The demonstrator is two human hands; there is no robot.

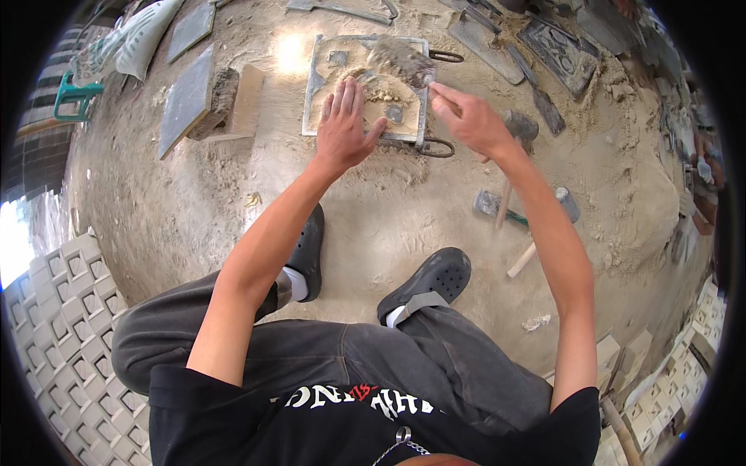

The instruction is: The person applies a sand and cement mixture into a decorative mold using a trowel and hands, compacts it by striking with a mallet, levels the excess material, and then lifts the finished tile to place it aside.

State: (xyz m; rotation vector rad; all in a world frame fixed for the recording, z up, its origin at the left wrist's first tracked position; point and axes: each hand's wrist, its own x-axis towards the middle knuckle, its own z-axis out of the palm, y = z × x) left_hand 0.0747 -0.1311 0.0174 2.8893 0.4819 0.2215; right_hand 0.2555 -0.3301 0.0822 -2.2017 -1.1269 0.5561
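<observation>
A square metal mould (308, 116) with loop handles on its right side lies on the sandy floor, filled with loose tan sand mix (386, 95). Flat on the mix, near the mould's middle, rests my left hand (344, 128), fingers stretched out and nothing held. My right hand (472, 120), just right of the mould, is closed round the handle of a trowel (400, 60). Its sand-covered blade hangs over the mould's upper right part, blurred by motion. Small grey squares show within the mould, one (395, 114) beside my left thumb.
Several hammers, including a mallet (521, 124), lie right of the mould. Beyond are a spare trowel (548, 113) and a patterned metal plate (557, 56). At left stand a grey slab (186, 105) and a green stool (75, 97). Stacked blocks (66, 311) fill the lower left.
</observation>
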